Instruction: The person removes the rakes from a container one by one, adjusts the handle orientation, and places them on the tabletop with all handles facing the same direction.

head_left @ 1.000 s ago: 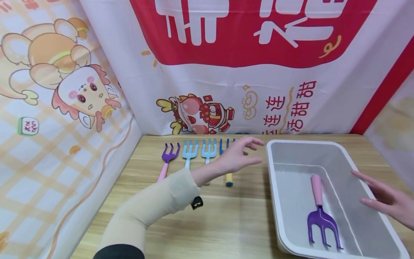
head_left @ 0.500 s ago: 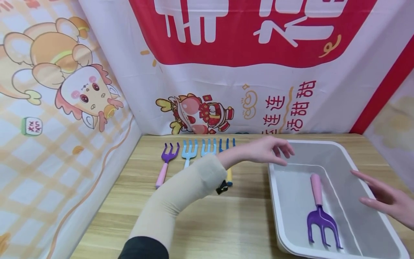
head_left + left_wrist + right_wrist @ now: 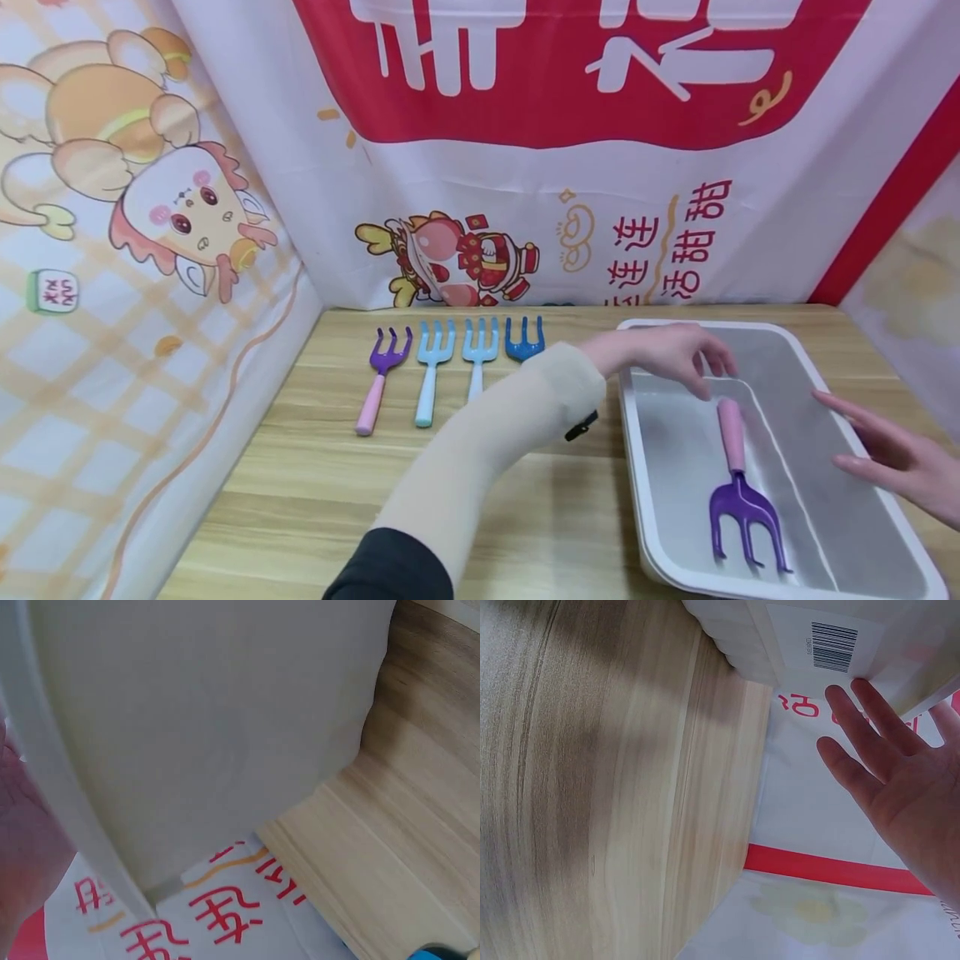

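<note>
My left hand (image 3: pixel 678 354) reaches over the grey plastic bin (image 3: pixel 636 467), fingers loosely bent downward and holding nothing. Just below its fingertips is the pink handle of a purple three-pronged hand rake (image 3: pixel 742 504) lying in the bin. A small gap seems to separate them. At the bin's right rim is my right hand (image 3: pixel 892 450), its fingers extended. In the right wrist view those straight fingers (image 3: pixel 881 742) are spread beside the bin's outer wall, which bears a barcode label (image 3: pixel 829 645); contact is hard to tell.
Left of the bin, a row lies on the wooden table (image 3: pixel 300 500): a purple rake with pink handle (image 3: pixel 384 379), two light blue rakes (image 3: pixel 433 367) and a dark blue one (image 3: pixel 525 340). My left sleeve covers the dark blue one's handle. Printed cloth (image 3: pixel 465 183) hangs behind.
My left hand has moved right, from above the row of rakes to over the bin near the pink handle. The right hand stays at the rim. The rakes have not moved.
</note>
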Demonstrator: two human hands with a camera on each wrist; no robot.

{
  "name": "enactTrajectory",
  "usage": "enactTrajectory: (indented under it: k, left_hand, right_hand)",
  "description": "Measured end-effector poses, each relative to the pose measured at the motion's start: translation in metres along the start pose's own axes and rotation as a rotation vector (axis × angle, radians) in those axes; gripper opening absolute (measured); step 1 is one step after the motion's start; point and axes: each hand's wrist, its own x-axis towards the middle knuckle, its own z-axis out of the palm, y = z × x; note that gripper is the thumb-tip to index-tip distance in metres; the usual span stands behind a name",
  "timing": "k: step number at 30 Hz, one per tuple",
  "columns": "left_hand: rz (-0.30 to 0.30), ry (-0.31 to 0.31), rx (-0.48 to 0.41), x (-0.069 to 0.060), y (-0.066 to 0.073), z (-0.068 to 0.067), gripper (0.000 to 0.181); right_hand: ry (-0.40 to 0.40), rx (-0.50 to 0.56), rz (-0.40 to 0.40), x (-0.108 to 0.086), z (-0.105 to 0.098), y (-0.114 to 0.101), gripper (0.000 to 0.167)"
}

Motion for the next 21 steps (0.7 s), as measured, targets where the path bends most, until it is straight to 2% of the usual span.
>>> enactTrajectory:
  k: [3, 6, 9, 17, 21]
  left_hand:
    - [-0.005, -0.039, 0.014, 0.011, 0.004, 0.008, 0.049]
    - [0.010, -0.095, 0.060, 0.021, 0.006, 0.018, 0.052]
    - [-0.003, -0.154, 0.105, 0.029, 0.007, 0.027, 0.056]
    - [-0.018, -0.255, 0.147, 0.038, 0.006, 0.032, 0.059]
    - [0.011, -0.313, 0.187, 0.042, 0.006, 0.037, 0.058]
  right_hand:
    - [0.005, 0.007, -0.025, -0.001, -0.002, 0.000, 0.077]
    - [-0.002, 0.011, -0.023, -0.002, -0.003, 0.001, 0.077]
    - [0.002, 0.014, -0.014, -0.004, -0.003, 0.000, 0.077]
    - [0.003, 0.006, -0.017, -0.005, -0.003, -0.003, 0.077]
    - [-0.004, 0.012, -0.004, -0.005, -0.004, -0.006, 0.078]
